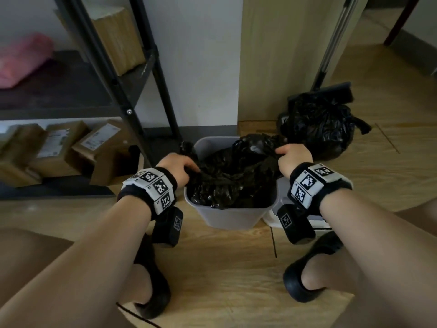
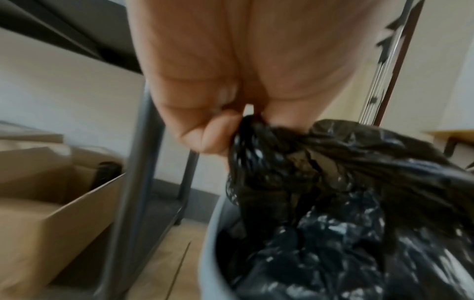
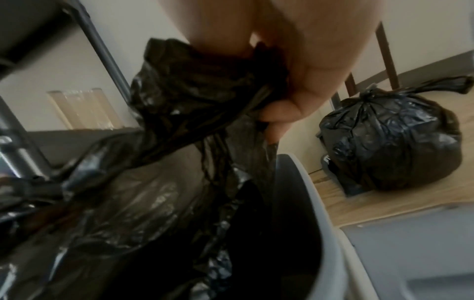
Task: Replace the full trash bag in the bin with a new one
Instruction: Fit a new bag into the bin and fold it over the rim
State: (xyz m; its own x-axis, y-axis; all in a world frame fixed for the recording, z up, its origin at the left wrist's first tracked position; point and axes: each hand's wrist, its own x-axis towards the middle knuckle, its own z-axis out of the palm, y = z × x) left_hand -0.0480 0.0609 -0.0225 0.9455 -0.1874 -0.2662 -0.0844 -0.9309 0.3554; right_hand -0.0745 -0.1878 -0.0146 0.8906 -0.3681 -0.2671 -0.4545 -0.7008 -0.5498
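A grey plastic bin stands on the wooden floor between my feet. A crumpled black trash bag lies loosely inside it. My left hand grips the bag's edge over the bin's left rim. My right hand grips the opposite edge above the right rim. In the left wrist view my fingers pinch bunched black plastic over the bin wall. The right wrist view has my fingers curled round the bag's edge. A tied, full black bag sits on the floor at the back right.
A black metal shelf rack stands left of the bin, with cardboard boxes under it. A grey lid or second container lies right of the bin. A broom handle leans on the wooden panel behind. My black sandals flank the floor in front.
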